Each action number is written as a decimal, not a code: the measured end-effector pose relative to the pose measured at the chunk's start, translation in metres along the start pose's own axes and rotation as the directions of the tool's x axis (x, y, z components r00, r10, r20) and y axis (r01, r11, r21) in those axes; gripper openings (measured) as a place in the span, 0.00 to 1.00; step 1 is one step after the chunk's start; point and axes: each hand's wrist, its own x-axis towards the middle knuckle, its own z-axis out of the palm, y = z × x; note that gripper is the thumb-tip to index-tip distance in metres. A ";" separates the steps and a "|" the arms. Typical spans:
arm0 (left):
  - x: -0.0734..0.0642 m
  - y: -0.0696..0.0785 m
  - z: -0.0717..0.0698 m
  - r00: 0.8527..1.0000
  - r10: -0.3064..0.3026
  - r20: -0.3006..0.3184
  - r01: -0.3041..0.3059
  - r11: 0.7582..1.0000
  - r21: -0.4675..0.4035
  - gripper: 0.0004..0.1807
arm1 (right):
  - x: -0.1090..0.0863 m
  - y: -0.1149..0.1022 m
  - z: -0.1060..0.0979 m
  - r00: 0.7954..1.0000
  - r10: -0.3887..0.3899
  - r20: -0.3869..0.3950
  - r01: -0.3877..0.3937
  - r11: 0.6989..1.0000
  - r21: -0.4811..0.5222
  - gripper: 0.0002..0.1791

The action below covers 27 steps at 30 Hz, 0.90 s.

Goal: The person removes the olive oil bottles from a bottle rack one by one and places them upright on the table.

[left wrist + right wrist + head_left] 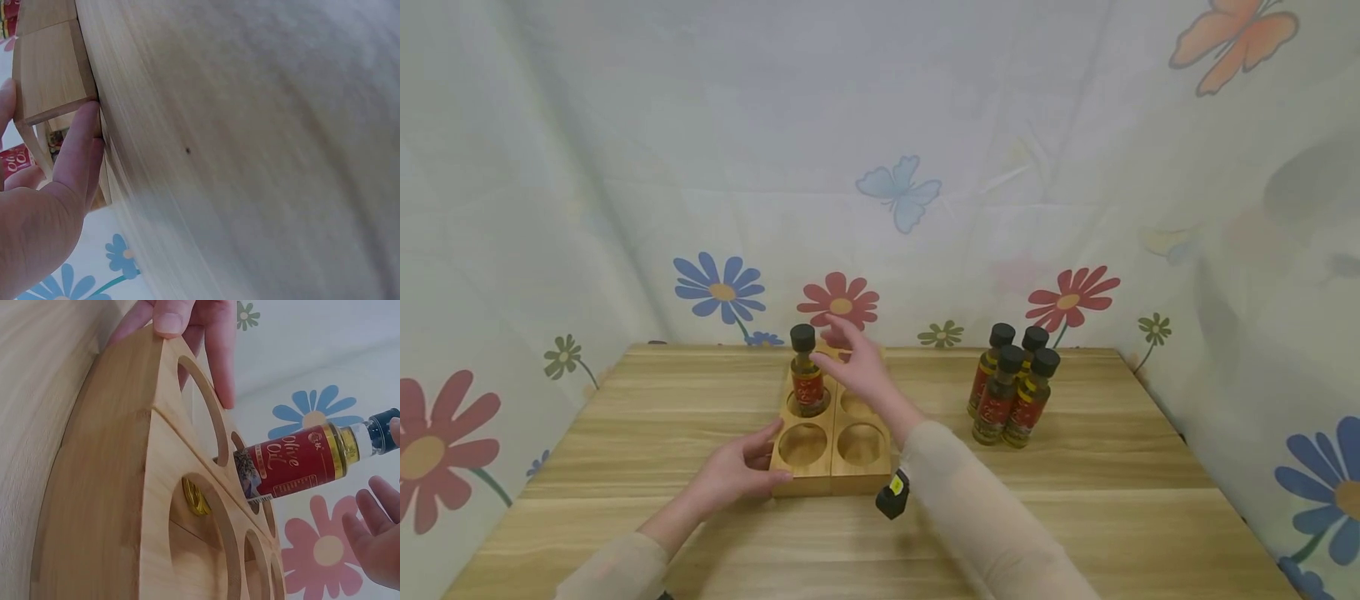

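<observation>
A wooden rack with round holes sits on the table, a seam down its middle. One olive oil bottle with a red label and black cap stands in a left-column hole; its base shows through the rack in the right wrist view. My left hand rests against the rack's near left corner, thumb toward the front and fingers along the side. My right hand reaches over the rack with fingers spread beside the bottle's cap. Its thumb tip is right at the cap; the other fingers are apart from the bottle.
Several matching oil bottles stand grouped on the wood-grain table to the right of the rack. A cloth backdrop printed with flowers and butterflies hangs behind the table. A small black device hangs at the right wrist.
</observation>
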 end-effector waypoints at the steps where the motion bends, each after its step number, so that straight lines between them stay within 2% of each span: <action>1: 0.000 0.000 0.000 1.000 -0.001 0.002 0.001 1.000 -0.002 0.51 | 0.000 0.000 0.001 1.000 0.000 -0.005 0.000 1.000 0.005 0.35; 11: 0.000 -0.001 0.001 1.000 -0.007 0.006 0.007 1.000 -0.010 0.51 | 0.001 -0.002 0.014 0.997 0.076 -0.022 -0.072 0.987 0.144 0.33; 12: 0.000 -0.001 0.001 1.000 -0.007 0.007 0.007 1.000 -0.012 0.51 | -0.002 -0.009 0.014 0.996 0.082 -0.020 -0.078 0.987 0.141 0.33; 16: -0.001 0.000 0.001 1.000 -0.007 0.007 0.007 1.000 -0.021 0.50 | -0.001 -0.010 0.018 0.996 0.082 -0.024 -0.079 0.991 0.111 0.32; 27: 0.000 -0.001 0.000 1.000 -0.016 -0.004 0.016 1.000 -0.011 0.50 | 0.003 -0.003 0.023 0.995 0.094 -0.042 -0.091 0.993 0.080 0.29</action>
